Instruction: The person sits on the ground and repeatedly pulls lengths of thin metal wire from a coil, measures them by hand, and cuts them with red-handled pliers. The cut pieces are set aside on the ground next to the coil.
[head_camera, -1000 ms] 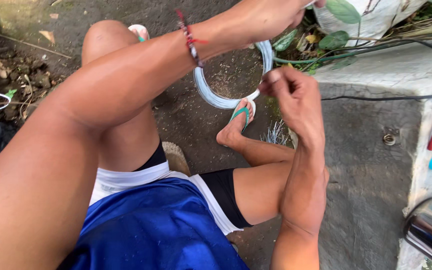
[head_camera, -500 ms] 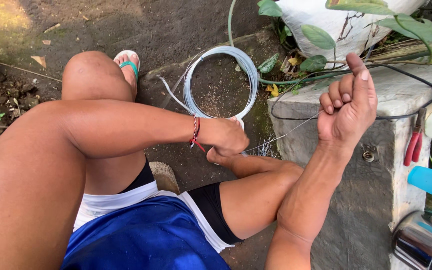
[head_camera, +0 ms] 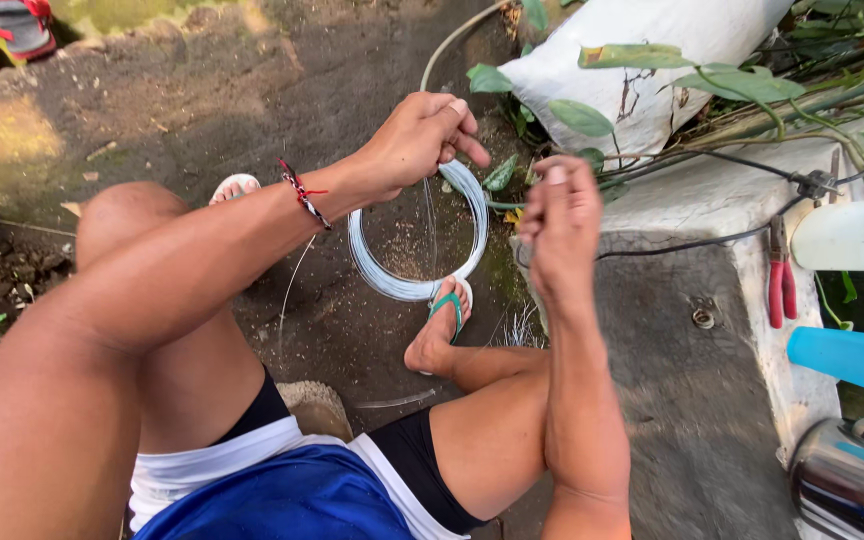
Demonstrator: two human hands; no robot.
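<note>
Quick look at what moved in the last half second or so. Left hand now up at the top of the coil of wire, fingers closed over the loops, where a moment back it sat low, near the bottom of the ring. Right hand pulled in closer too, just beside the coil's right edge, no longer lifted up and away. Fingers bunched against the thumb, like a pinch on something fine. Can't tell whether anything is actually caught in there. A thin loose strand visible running down inside the ring, though hard to trace to either end.

Coil itself hanging upright from the left hand, lower edge right by the foot in the green flip-flop, possibly touching it. So: coil gripped from above instead of from below, both hands near each other at its upper rim.

Surroundings: bare dirt ground out in a yard, no table anywhere. Rough concrete block on the right, with red-handled pliers at its far edge. Blue cup and a shiny metal pot past that. White sack with leafy stems up top, red sandals in the far left corner.
</note>
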